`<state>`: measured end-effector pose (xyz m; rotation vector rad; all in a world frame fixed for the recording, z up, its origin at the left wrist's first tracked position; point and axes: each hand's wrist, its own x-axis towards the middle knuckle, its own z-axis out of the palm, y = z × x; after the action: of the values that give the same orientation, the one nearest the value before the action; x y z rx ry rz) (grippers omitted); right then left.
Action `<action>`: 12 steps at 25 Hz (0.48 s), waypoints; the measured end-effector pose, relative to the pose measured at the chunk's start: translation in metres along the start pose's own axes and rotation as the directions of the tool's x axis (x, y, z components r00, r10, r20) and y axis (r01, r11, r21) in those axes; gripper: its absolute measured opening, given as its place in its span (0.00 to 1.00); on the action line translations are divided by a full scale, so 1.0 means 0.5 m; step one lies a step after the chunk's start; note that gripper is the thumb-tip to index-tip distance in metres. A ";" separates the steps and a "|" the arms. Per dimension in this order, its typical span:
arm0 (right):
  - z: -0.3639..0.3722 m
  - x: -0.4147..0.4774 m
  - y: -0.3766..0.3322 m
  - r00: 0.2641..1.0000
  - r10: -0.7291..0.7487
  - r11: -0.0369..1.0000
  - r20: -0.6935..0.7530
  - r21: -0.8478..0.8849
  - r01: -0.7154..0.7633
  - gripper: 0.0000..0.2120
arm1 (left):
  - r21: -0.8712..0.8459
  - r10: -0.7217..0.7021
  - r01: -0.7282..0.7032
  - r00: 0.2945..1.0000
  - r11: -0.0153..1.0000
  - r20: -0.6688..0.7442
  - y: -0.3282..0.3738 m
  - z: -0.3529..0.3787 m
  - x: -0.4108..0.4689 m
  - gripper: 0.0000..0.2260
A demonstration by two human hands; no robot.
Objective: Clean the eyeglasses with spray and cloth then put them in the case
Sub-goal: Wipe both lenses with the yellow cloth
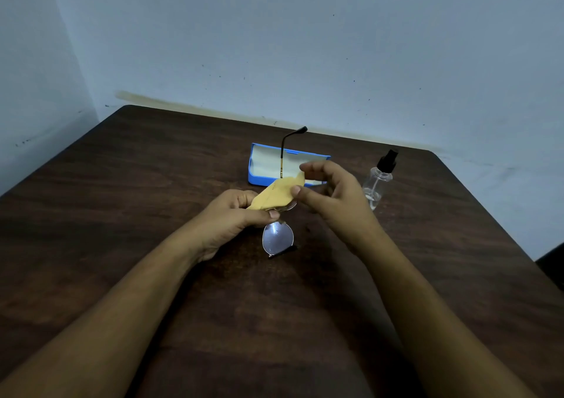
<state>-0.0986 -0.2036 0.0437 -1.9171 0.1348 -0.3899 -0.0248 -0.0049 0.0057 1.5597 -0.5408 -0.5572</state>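
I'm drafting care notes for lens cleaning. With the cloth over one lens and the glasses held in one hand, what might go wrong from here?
1. The left hand grips the eyeglasses near the bridge only; hard rubbing with the cloth may twist the frame or let it slip.
2. The right hand works close to the spray bottle; a wide stroke might tip it.

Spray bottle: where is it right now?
Head view: the spray bottle stands upright on the table, right of centre, just past the right hand and to the right of the open blue case.
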 end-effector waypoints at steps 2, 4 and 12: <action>-0.003 -0.001 0.001 0.980 -0.200 0.967 -0.022 -0.165 0.193 0.14 | 0.016 0.008 -0.008 1.000 1.000 -0.003 -0.002 -0.001 0.000 0.18; -0.006 0.000 -0.007 0.941 -0.337 0.887 0.018 -0.329 0.324 0.10 | 0.018 0.011 -0.011 1.000 1.000 0.005 -0.002 -0.001 0.001 0.19; -0.010 0.006 -0.024 0.920 -0.348 0.748 0.180 -0.539 0.388 0.03 | -0.002 0.019 -0.019 1.000 1.000 0.013 0.002 0.003 -0.001 0.16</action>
<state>-0.0983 -0.2042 0.0571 -2.5603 -0.2085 -0.5979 -0.0263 -0.0059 0.0067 1.5484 -0.5638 -0.5538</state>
